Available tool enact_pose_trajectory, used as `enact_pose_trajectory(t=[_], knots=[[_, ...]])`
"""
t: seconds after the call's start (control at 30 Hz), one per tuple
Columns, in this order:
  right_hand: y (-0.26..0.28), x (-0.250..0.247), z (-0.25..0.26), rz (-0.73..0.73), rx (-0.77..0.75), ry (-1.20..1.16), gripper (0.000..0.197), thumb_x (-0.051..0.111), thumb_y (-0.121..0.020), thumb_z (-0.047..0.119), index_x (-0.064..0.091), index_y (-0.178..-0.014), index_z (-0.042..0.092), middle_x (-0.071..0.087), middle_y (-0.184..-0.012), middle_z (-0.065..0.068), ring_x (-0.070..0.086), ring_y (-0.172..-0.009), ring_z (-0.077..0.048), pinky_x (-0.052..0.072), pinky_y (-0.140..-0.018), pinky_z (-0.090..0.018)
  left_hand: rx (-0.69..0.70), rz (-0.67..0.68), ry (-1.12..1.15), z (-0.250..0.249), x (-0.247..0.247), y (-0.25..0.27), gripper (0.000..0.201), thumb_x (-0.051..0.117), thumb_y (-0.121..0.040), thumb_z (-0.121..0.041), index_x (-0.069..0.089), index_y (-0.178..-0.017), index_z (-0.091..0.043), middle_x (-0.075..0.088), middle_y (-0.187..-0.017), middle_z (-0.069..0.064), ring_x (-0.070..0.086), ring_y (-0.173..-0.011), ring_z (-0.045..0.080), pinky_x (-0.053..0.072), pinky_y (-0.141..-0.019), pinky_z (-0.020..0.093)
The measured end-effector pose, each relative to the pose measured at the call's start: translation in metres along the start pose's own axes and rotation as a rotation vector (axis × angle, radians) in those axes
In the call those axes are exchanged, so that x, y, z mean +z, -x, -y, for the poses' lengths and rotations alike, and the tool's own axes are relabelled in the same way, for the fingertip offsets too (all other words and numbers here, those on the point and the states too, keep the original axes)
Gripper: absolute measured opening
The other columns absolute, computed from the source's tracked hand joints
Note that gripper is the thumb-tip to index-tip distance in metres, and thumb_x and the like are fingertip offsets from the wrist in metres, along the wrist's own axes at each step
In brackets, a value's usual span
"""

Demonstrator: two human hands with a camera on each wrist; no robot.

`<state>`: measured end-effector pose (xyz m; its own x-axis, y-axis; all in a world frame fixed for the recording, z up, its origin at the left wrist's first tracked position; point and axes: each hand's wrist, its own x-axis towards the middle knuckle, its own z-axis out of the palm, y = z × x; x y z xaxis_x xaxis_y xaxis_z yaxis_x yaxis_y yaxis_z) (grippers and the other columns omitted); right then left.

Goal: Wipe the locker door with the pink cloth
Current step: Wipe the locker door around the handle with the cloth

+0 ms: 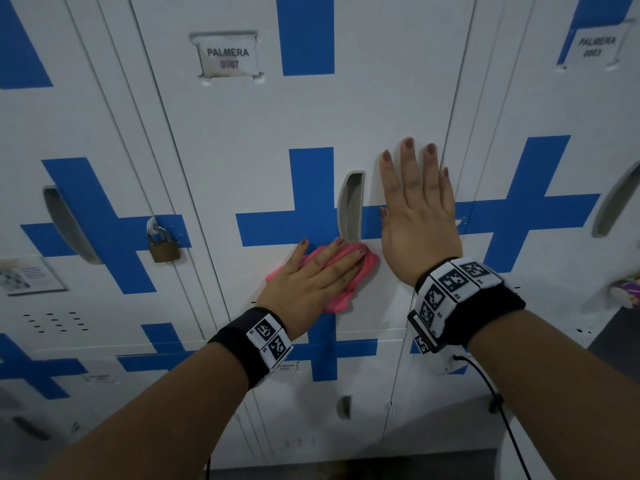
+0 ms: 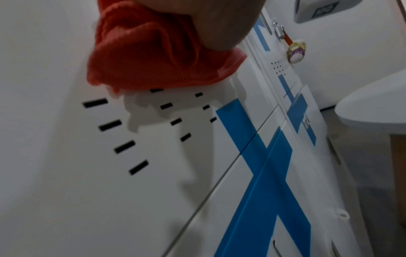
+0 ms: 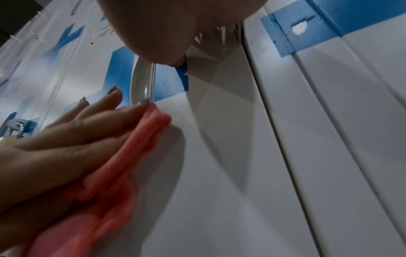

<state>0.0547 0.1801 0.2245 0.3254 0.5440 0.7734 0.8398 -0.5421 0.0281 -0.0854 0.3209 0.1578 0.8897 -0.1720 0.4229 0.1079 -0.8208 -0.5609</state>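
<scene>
L hand (image 1: 313, 275) lies flat w/ fingers straight, pressing the pink cloth (image 1: 341, 289) against the locker door (image 1: 242, 133); nothing is curled round the cloth, it's just pinned under palm + fingers. Cloth is bunched, sticking out past the fingertips and on the R side of the hand. Its long axis runs roughly along the hand, slanting up and to the R toward the recessed handle (image 1: 350, 206). Fingertips sit just below the handle's lower end, touching or nearly so; R wrist view shows one fingertip right at the handle's bottom edge.

R hand (image 1: 417, 209) is also flat, fingers straight and spread, palm on the door just R of the handle, holding nothing. Looks like it's bracing the door, judging by the pose.

Key relation: cloth is under the L hand only, so L hand does the wiping; R hand is near but apart from the cloth, w/ the handle between them higher up. Unwiped-looking area lies mostly up and L of the cloth: the blue cross (image 1: 310, 202), then the name tag (image 1: 228, 57) well above. Below the cloth are vent slots (image 2: 110, 125), close under it in the L wrist view.

Further out: padlock (image 1: 162, 244) on the neighbouring door to the L, well apart from both hands.
</scene>
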Motion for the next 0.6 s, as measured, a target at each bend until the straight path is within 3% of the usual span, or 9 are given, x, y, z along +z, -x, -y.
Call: enact_pose_trajectory(t=[0.13,0.3,0.5,0.6], knots=[[0.0,0.0,0.0,0.001,0.0,-0.001,0.077,0.043,-0.092,0.014,-0.007,-0.15,0.021,-0.009,-0.158,-0.006,-0.009,-0.145,-0.03,0.002,-0.117,-0.048,0.108,0.058,-0.042,0.001,0.005,0.007,0.078,0.049,-0.071,-0.012,0.026,-0.145,-0.018,0.033,-0.152,0.0,0.015,-0.14,0.023,0.003,-0.112,0.053],[0.0,-0.001,0.0,0.013,0.003,0.007,0.075,0.042,-0.093,0.015,-0.005,-0.15,0.02,-0.009,-0.158,-0.006,-0.009,-0.145,-0.03,0.002,-0.118,-0.048,0.199,0.153,-0.101,0.0,0.006,0.014,0.095,0.076,-0.057,-0.014,0.037,-0.143,-0.025,0.035,-0.151,-0.004,0.017,-0.141,0.023,0.01,-0.112,0.053],[0.0,-0.003,0.0,0.034,0.006,0.007,0.075,0.042,-0.094,0.015,-0.006,-0.15,0.02,-0.009,-0.158,-0.007,-0.01,-0.145,-0.03,0.002,-0.118,-0.048,0.268,0.299,-0.072,-0.003,0.002,0.023,0.078,0.073,-0.072,-0.021,0.039,-0.141,-0.031,0.029,-0.153,-0.008,0.004,-0.143,0.025,-0.003,-0.108,0.055],[0.0,-0.004,0.0,0.042,0.004,0.007,0.075,0.042,-0.093,0.015,-0.008,-0.15,0.021,-0.01,-0.158,-0.006,-0.011,-0.145,-0.03,0.001,-0.118,-0.047,0.273,0.408,-0.052,-0.007,0.01,0.035,0.078,0.064,-0.082,-0.017,0.024,-0.148,-0.03,0.014,-0.157,-0.008,-0.012,-0.141,0.026,-0.019,-0.103,0.051]])
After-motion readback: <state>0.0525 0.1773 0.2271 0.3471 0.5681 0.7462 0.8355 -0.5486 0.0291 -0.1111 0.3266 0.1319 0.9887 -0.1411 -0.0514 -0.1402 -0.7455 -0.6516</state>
